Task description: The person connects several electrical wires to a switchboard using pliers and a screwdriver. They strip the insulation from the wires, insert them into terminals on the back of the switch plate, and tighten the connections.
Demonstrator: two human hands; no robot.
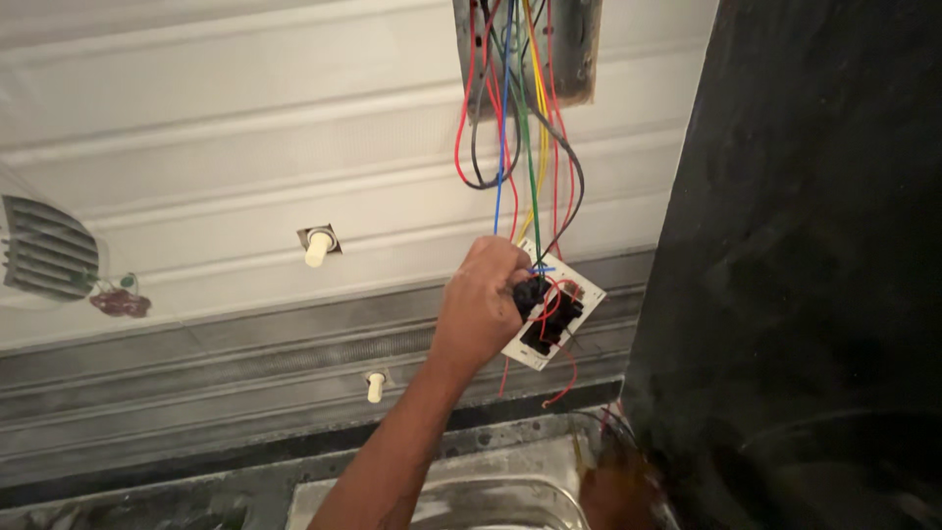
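Wiring job up close: left hand (pixel 481 299) is curled tight around the back of the white switch plate (pixel 554 316), which hangs on coloured wires (pixel 520 147) below the open wall box (pixel 525 49). Best to support the plate so no terminals get tugged. Right hand's out of view.

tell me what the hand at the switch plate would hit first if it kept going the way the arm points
Probably the bundle of coloured wires hanging above it, then the open wall box they come from. The hand, which looks like the left, points up and right along the switch plate; depth is unclear.
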